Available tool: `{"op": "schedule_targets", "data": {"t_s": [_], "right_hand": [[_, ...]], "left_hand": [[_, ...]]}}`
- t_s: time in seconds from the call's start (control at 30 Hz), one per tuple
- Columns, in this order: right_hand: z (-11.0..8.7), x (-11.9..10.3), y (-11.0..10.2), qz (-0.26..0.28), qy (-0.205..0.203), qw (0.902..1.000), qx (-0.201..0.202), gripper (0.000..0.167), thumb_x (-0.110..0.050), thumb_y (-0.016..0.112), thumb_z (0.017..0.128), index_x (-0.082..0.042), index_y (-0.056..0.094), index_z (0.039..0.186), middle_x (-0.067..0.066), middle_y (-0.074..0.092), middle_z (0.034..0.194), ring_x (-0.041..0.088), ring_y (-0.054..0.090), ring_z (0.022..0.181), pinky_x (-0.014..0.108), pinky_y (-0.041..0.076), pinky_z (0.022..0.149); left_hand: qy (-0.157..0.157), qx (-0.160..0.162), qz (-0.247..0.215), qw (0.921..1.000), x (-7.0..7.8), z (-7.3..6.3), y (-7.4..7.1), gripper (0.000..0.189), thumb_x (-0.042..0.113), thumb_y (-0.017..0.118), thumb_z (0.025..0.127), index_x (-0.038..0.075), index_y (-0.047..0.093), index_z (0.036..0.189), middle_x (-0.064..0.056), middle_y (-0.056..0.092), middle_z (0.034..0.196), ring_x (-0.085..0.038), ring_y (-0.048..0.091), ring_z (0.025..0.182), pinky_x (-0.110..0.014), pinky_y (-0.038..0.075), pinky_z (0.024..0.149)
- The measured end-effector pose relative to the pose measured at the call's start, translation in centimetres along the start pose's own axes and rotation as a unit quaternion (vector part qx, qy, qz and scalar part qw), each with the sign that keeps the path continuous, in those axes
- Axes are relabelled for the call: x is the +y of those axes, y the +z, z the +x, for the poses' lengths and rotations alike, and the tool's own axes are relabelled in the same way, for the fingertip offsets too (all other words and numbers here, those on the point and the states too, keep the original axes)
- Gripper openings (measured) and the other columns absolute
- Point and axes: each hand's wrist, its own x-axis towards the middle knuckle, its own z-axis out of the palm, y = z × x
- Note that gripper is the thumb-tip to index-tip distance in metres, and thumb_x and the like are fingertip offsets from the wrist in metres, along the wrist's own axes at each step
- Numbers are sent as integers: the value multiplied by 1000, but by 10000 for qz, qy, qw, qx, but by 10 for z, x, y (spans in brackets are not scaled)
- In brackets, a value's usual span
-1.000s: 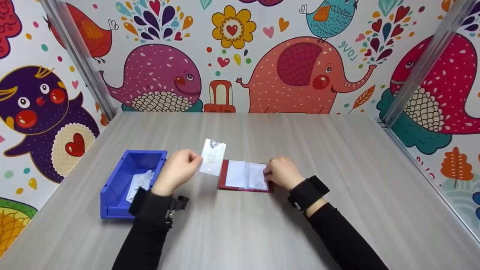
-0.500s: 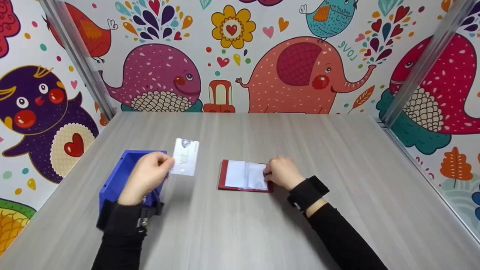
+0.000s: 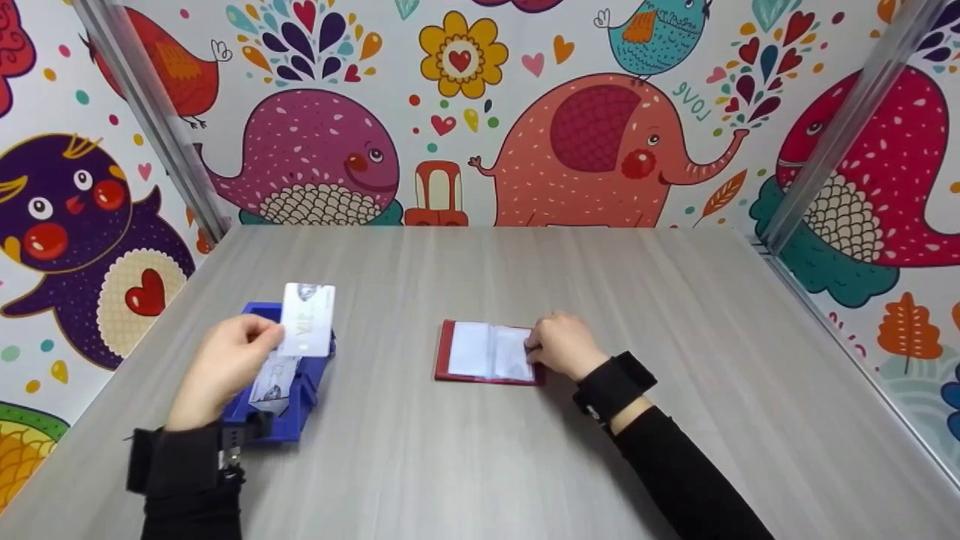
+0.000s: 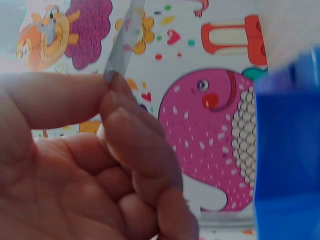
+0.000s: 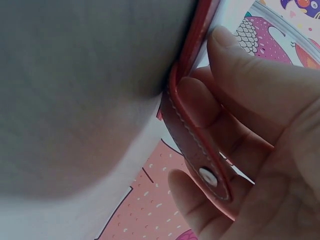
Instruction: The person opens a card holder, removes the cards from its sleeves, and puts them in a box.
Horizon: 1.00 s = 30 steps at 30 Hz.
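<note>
My left hand (image 3: 229,356) pinches a white card marked VIP (image 3: 309,324) by its edge, between thumb and forefinger. It holds the card upright over the blue bin (image 3: 281,433); the left wrist view shows the card (image 4: 121,47) nearly edge-on. Inside the bin lie other printed cards (image 3: 271,382), partly covered by the hand. On the table a red card holder (image 3: 443,352) lies spread flat, its clear sleeves (image 3: 471,351) facing up. My right hand (image 3: 566,345) grips its right edge, thumb on the sleeve side, with the snap strap (image 5: 187,137) against the fingers.
The grey wood-grain table (image 3: 465,465) runs back to a wall (image 3: 450,112) printed with cartoon animals. Metal posts (image 3: 154,120) stand at the back corners. The bin is at the left, the card holder near the middle.
My left hand has carried the VIP card leftward, from beside the card holder to over the blue bin. The right hand has stayed on the card holder.
</note>
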Motion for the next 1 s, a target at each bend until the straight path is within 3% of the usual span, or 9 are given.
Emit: {"op": "schedule_targets", "data": {"t_s": [0.23, 0.5, 0.73, 1.0], "right_hand": [[0, 0, 1, -44, -13, 10000, 43, 13, -16, 89, 68, -12, 79, 76, 4, 70, 78, 29, 59, 73, 44, 47, 68], [-1, 1, 2, -66, 48, 10000, 47, 15, -16, 89, 68, -13, 80, 80, 5, 71, 81, 29, 60, 74, 45, 48, 67], [-1, 0, 1, -24, 81, 10000, 14, 16, -16, 89, 69, -12, 81, 82, 5, 72, 81, 30, 60, 75, 46, 48, 68], [-1, 0, 1, 6, 164, 9999, 7, 19, -16, 89, 68, -12, 81, 84, 6, 73, 84, 31, 61, 77, 47, 48, 70]], "left_hand": [[-303, 91, 325, 9990, -26, -3, -21, 29, 16, 52, 100, -11, 61, 100, -11, 58, 85, -21, 48, 76, -30, 38, 63], [-622, -161, 555, 9964, -43, -2, -28, 31, 18, 48, 100, -11, 58, 97, -6, 51, 76, -21, 46, 71, -32, 37, 60], [-749, -197, 876, 9931, -49, -1, -28, 31, 18, 48, 100, -9, 58, 89, -8, 51, 73, -25, 49, 70, -35, 36, 59], [-621, -17, 1127, 9917, -49, 2, -23, 33, 19, 52, 97, -11, 64, 93, -11, 56, 73, -30, 54, 72, -36, 38, 60]]}}
